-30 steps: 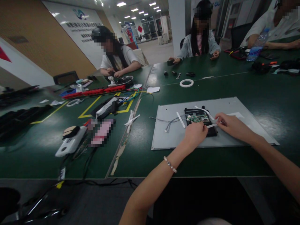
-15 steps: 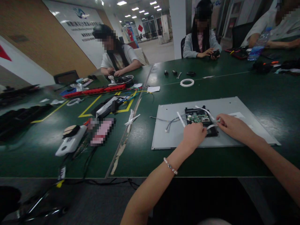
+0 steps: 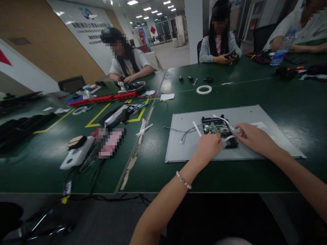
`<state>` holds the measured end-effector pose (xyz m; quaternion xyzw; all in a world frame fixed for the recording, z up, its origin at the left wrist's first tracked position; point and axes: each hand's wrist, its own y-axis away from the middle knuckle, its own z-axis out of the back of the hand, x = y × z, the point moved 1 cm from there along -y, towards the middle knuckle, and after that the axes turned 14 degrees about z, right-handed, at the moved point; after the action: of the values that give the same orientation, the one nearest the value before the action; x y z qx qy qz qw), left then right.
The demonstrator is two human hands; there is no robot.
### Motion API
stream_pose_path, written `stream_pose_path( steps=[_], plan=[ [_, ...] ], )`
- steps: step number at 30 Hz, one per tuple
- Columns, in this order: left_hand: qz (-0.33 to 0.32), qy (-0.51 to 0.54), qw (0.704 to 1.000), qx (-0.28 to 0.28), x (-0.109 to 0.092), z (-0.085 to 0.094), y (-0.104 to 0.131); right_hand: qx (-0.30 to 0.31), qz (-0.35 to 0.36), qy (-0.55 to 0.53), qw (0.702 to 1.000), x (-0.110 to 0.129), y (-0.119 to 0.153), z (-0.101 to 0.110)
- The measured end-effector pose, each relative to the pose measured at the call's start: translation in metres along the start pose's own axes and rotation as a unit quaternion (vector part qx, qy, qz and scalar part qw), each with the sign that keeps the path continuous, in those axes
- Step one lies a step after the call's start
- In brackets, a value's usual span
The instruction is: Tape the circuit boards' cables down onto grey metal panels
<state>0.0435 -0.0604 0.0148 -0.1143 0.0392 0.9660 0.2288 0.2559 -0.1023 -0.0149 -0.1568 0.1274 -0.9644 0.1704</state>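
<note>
Strip-handling step, I judge: right hand (image 3: 251,137) pinches white strip (image 3: 228,138); left hand (image 3: 208,146) curled, can't tell grip. Circuit board (image 3: 214,129) just beyond left fingers; next move calls for steadiness.

1. Your left hand (image 3: 208,144) covers the near-left part of a black rectangular frame (image 3: 231,144); its grip is hidden.
2. Your right hand (image 3: 251,137) pinches a narrow white strip (image 3: 228,138), bowed toward your left.
3. Green circuit board (image 3: 214,129) sits on the frame, frame on a flat light-grey panel (image 3: 184,151).
4. Thin grey cables (image 3: 188,131) lie left of it.
5. White tape ring (image 3: 203,93) beyond, on your dark-green table (image 3: 255,90).
</note>
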Motion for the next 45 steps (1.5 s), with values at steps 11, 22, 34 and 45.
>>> stream_pose_path(
  steps=[11, 22, 34, 45],
  plan=[
    [-0.022, -0.014, 1.000, -0.007, 0.000, 0.000, -0.001, 0.022, -0.034, 0.047, 0.998, -0.016, 0.004, -0.002],
    [0.072, -0.019, 0.988, -0.133, 0.018, 0.027, -0.006, -0.049, -0.083, 0.041, 0.995, -0.023, 0.007, 0.010],
    [0.074, 0.062, 0.985, -0.145, 0.069, 0.030, -0.025, -0.075, -0.072, 0.011, 0.994, -0.036, 0.008, 0.001],
    [0.024, 0.062, 0.993, -0.100, 0.084, 0.022, -0.006, -0.088, -0.080, -0.001, 0.993, -0.042, 0.010, -0.007]
  ],
)
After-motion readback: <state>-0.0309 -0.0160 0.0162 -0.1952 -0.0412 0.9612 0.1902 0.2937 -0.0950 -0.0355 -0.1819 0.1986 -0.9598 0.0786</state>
